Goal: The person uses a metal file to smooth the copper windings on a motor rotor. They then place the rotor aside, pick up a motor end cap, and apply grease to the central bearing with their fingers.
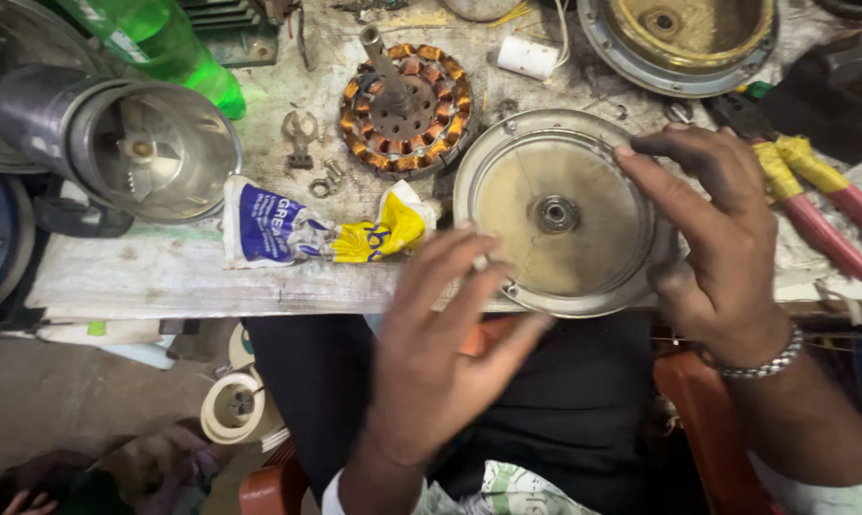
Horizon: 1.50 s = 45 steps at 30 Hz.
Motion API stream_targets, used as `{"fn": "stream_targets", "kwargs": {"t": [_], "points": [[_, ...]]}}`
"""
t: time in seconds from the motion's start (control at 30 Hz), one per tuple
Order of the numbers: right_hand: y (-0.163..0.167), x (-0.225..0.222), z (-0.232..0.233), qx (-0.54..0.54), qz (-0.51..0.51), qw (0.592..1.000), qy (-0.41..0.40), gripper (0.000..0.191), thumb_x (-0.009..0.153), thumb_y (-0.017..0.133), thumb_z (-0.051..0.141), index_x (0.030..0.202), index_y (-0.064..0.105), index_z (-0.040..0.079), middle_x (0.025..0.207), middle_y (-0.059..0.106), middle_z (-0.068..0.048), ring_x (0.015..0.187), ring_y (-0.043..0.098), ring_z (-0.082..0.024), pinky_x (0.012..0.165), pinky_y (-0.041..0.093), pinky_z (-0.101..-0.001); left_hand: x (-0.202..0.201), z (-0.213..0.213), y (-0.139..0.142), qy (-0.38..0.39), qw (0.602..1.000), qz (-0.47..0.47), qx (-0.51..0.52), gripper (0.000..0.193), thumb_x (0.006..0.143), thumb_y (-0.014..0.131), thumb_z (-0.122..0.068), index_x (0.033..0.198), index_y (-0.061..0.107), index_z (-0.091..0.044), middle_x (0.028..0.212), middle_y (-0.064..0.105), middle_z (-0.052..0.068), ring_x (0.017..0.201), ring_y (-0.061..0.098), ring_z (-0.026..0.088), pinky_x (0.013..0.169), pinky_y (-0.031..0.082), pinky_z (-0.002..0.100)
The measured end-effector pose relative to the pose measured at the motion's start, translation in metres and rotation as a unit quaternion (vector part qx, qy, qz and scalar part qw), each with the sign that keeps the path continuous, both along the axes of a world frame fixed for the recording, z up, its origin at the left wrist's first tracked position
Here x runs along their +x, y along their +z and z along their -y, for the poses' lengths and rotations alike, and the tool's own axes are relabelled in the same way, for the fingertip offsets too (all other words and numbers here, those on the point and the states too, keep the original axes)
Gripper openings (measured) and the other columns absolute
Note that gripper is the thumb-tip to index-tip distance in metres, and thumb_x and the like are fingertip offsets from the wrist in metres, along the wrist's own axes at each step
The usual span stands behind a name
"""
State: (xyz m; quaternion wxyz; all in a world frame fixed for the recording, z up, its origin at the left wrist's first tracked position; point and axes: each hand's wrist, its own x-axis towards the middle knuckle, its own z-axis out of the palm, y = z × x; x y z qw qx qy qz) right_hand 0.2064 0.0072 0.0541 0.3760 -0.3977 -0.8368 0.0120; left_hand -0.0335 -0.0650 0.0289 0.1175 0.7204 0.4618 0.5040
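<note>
Metal cover: I am seeing one round motor cover (555, 215) lying at the bench edge.
Right hand (722, 238): gripping its right rim.
Left hand (441, 334): fingers spread, touching its near rim.
Stator (407, 95): one, just behind it.
Pliers (812, 205): one pair, right of it.
Grease pouch (317, 229): one, left of it.

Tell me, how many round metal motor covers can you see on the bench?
2. One round cover lies at the bench's front edge, between the left hand and right hand. A second cover sits at the top right, partly cut off. Others may be out of view.
</note>
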Motion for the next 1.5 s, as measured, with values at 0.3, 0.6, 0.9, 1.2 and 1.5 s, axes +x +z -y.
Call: {"fn": "stream_targets", "kwargs": {"t": [0.3, 0.6, 0.9, 1.2, 1.5], "points": [[-0.026, -0.021, 0.010, 0.073, -0.018, 0.997, -0.017, 0.077, 0.093, 0.054, 0.066, 0.134, 0.069, 0.002, 0.103, 0.065, -0.018, 0.082, 0.065, -0.025, 0.069, 0.054, -0.0369, -0.055, -0.049, 0.032, 0.073, 0.943, -0.271, -0.181, 0.056, 0.070, 0.092, -0.028, 0.112, 0.069, 0.001, 0.100, 0.067, 0.018, 0.098, 0.063, 0.038, 0.090, 0.049, 0.048], [-0.040, -0.030, 0.019, 0.067, 0.046, 0.988, -0.130, 0.060, 0.089, 0.088, 0.028, 0.137, 0.066, 0.000, 0.091, 0.059, -0.011, 0.071, 0.061, -0.018, 0.055, 0.052, -0.0307, -0.048, -0.044, 0.015, 0.116, 0.955, -0.247, -0.117, 0.074, 0.068, 0.090, -0.028, 0.128, 0.060, 0.003, 0.107, 0.062, 0.017, 0.104, 0.059, 0.036, 0.094, 0.043, 0.048], [-0.011, -0.041, 0.015, -0.074, -0.022, 0.984, -0.159, 0.054, 0.089, 0.085, 0.017, 0.136, 0.066, -0.003, 0.081, 0.065, -0.010, 0.059, 0.062, -0.015, 0.053, 0.051, -0.0304, -0.054, -0.048, 0.007, 0.090, 0.969, -0.203, -0.109, 0.077, 0.069, 0.089, -0.022, 0.134, 0.057, 0.002, 0.109, 0.064, 0.013, 0.106, 0.061, 0.033, 0.092, 0.043, 0.048], [0.000, -0.033, 0.007, -0.193, -0.331, 0.924, 0.022, 0.035, 0.112, 0.062, 0.008, 0.146, 0.060, -0.002, 0.115, 0.069, -0.006, 0.091, 0.066, -0.008, 0.076, 0.057, -0.0201, -0.060, -0.038, 0.032, 0.088, 0.986, -0.140, -0.017, 0.062, 0.073, 0.081, -0.003, 0.129, 0.056, -0.002, 0.120, 0.064, 0.024, 0.119, 0.061, 0.042, 0.097, 0.049, 0.047], [-0.020, -0.026, -0.014, -0.383, -0.472, 0.788, 0.102, 0.037, 0.104, 0.053, 0.008, 0.135, 0.063, -0.009, 0.115, 0.067, -0.009, 0.096, 0.062, -0.013, 0.086, 0.051, -0.0270, -0.034, -0.074, 0.035, 0.023, 0.980, -0.195, -0.019, 0.060, 0.084, 0.088, -0.042, 0.117, 0.056, -0.005, 0.088, 0.068, 0.013, 0.074, 0.068, 0.034, 0.064, 0.051, 0.045]]}}
